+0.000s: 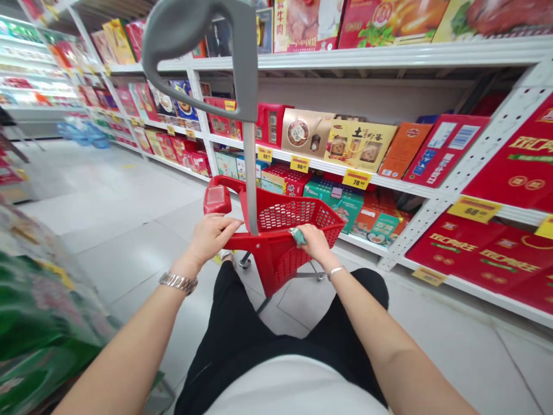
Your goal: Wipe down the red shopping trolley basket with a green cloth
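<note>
A red plastic shopping basket cart (276, 245) with a perforated body stands between my knees, on small wheels. From its near rim rises a grey pole with a large grey loop handle (246, 63). My left hand (211, 237), with a metal watch above it, is closed over the red rim left of the pole. A small green-and-white cloth (298, 235) is bunched under the fingers of my right hand (315, 243), which presses it against the basket's rim on the right. The fingertips of both hands are partly hidden.
White shelves (380, 55) ahead and right hold boxed goods, including a yellow gift box (360, 143) and red cartons (479, 253). Green packages (38, 323) are stacked close on my left. A tiled aisle floor (129, 225) runs toward blue-wrapped bottles (84, 132).
</note>
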Action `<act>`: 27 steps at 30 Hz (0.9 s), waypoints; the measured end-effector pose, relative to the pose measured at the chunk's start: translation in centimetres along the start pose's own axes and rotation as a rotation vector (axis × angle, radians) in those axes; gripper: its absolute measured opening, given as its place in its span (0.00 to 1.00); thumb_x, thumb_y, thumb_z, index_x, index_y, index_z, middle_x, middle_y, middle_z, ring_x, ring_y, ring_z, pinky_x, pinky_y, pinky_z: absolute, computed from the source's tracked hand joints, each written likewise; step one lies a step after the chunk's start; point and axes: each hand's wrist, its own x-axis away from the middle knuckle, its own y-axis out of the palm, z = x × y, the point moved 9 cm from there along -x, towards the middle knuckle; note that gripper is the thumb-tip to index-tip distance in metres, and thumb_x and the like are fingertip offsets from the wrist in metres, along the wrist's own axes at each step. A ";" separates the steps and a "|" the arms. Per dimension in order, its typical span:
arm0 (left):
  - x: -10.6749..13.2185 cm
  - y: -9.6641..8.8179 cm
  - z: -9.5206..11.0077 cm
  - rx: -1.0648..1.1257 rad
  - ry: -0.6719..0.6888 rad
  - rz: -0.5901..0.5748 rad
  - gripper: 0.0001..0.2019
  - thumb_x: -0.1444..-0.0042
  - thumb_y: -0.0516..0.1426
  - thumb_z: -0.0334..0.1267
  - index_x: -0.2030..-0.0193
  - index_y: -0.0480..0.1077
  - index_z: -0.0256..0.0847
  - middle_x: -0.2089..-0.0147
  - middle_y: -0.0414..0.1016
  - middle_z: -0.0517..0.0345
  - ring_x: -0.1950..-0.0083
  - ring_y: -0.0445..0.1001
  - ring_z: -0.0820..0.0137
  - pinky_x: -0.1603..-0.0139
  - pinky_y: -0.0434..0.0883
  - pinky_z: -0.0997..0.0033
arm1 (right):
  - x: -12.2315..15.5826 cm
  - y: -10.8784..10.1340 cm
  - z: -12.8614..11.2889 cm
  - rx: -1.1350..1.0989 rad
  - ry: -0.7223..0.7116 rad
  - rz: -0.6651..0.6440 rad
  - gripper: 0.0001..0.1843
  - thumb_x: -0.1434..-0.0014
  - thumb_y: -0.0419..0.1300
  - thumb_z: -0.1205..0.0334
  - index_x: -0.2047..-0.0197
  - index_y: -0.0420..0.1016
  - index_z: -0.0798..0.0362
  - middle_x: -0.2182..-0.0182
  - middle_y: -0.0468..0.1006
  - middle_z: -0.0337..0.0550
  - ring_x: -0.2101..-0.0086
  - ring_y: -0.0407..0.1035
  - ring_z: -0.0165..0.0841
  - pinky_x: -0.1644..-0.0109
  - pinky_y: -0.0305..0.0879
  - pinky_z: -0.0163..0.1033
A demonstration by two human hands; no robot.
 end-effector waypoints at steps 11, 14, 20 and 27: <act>2.8 -2.5 -3.3 0.024 -0.093 0.036 0.29 0.37 0.45 0.60 0.59 0.83 0.46 0.57 0.85 0.52 0.53 0.81 0.57 0.46 0.74 0.60 | 2.7 -1.0 13.5 0.110 0.290 -0.050 0.20 0.49 0.67 0.72 0.52 0.77 0.52 0.50 0.80 0.51 0.50 0.73 0.42 0.48 0.63 0.43; 3.1 -3.0 -4.5 -0.035 -0.120 0.064 0.28 0.39 0.47 0.61 0.56 0.82 0.47 0.53 0.85 0.50 0.50 0.80 0.54 0.39 0.71 0.52 | 3.6 -0.9 13.8 0.079 0.270 -0.022 0.19 0.51 0.67 0.73 0.54 0.78 0.54 0.53 0.81 0.50 0.52 0.74 0.40 0.49 0.64 0.40; 3.4 -3.5 -6.0 -0.083 -0.170 0.143 0.23 0.39 0.49 0.61 0.56 0.81 0.53 0.47 0.84 0.55 0.39 0.75 0.51 0.28 0.53 0.36 | 4.3 -0.6 9.5 -0.015 0.124 0.064 0.19 0.50 0.69 0.69 0.54 0.78 0.51 0.56 0.81 0.46 0.55 0.73 0.40 0.48 0.65 0.45; 2.1 -2.3 -4.5 0.031 -0.078 0.081 0.27 0.40 0.49 0.61 0.53 0.81 0.47 0.47 0.84 0.52 0.41 0.77 0.54 0.33 0.67 0.50 | 3.0 0.3 -5.1 -0.165 -0.112 0.156 0.21 0.43 0.69 0.63 0.46 0.75 0.47 0.53 0.78 0.44 0.52 0.70 0.41 0.49 0.65 0.46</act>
